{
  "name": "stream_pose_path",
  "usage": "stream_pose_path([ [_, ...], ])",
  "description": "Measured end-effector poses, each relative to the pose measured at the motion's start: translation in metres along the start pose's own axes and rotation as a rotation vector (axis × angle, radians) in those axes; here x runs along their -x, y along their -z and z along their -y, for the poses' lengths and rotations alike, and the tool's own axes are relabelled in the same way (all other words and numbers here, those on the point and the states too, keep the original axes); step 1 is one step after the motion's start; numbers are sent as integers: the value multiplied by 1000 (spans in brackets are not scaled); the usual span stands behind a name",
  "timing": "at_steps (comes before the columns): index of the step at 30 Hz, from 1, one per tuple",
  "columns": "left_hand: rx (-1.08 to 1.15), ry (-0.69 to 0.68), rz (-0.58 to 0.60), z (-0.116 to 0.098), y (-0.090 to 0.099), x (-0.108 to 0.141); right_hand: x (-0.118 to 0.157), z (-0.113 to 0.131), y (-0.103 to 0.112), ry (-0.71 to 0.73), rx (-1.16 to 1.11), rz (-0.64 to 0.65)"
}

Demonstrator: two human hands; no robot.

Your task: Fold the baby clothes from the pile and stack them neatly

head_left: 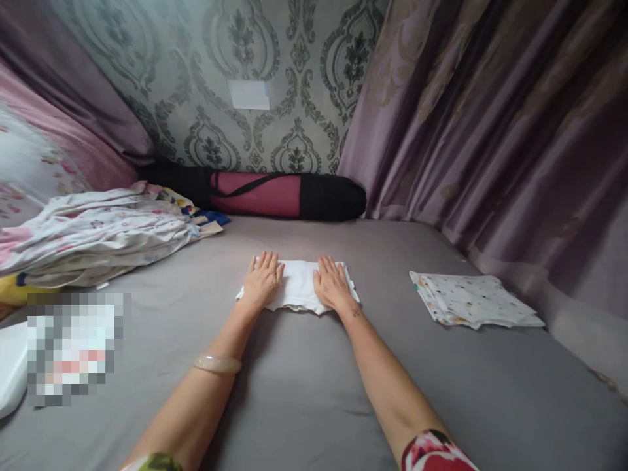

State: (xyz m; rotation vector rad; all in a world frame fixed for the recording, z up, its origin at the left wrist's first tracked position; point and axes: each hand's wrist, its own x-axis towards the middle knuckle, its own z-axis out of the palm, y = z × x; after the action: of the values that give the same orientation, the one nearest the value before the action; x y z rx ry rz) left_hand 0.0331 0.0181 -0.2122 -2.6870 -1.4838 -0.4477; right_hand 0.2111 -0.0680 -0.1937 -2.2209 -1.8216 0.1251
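At the far left, a white object [10,369], cut off by the edge of the view, lies on a grey sheet [299,399], next to a blurred-out item [81,350] whose details I cannot tell. Beyond them, a loose heap of clothes [112,229], mostly pale with small prints, spreads over the sheet, with something yellow [29,292] at its near left edge. Pink and floral fabric [53,157] hangs behind the heap. A long black and magenta bag [260,194] with a dark strap lies along the foot of the patterned wall [299,52], on which a pale rectangle [250,95] shows. In the middle, the left hand [263,281], a pale bangle [217,364] on its forearm, rests palm down with the fingers stretched out on the left part of a folded white cloth [298,281]. The cloth lies flat on the sheet, its near edge uneven, between and beneath the two hands. The right hand [333,282] is likewise flat and open on the cloth's right part; neither hand grips it. Well apart to the right, a folded printed cloth [475,299] lies flat on the sheet, near the long purple curtain [495,124] hanging along the right side.
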Motion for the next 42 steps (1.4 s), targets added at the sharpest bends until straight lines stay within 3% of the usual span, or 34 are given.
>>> stream_pose_path([
  [5,17,32,93,9,-9,1,1,-5,-8,-14,25,38],
  [9,16,39,115,6,-3,1,-1,-6,-6,-10,11,52],
  [15,5,106,18,17,4,1,-2,-28,2,-102,48,-27],
  [21,36,144,150,29,-5,3,-1,-39,-8,-116,72,5],
  [26,35,188,215,27,4,1,-4,-39,-5,-152,68,55],
  [31,-41,148,171,10,16,10,4,-27,5,-169,65,19],
  [35,-27,-65,113,-21,15,29,20,-1,-1,-20,83,-111],
  [38,-5,-150,108,-35,8,41,29,13,-12,73,68,-104],
  [42,12,-151,109,-36,4,43,30,16,-17,47,32,-48],
])
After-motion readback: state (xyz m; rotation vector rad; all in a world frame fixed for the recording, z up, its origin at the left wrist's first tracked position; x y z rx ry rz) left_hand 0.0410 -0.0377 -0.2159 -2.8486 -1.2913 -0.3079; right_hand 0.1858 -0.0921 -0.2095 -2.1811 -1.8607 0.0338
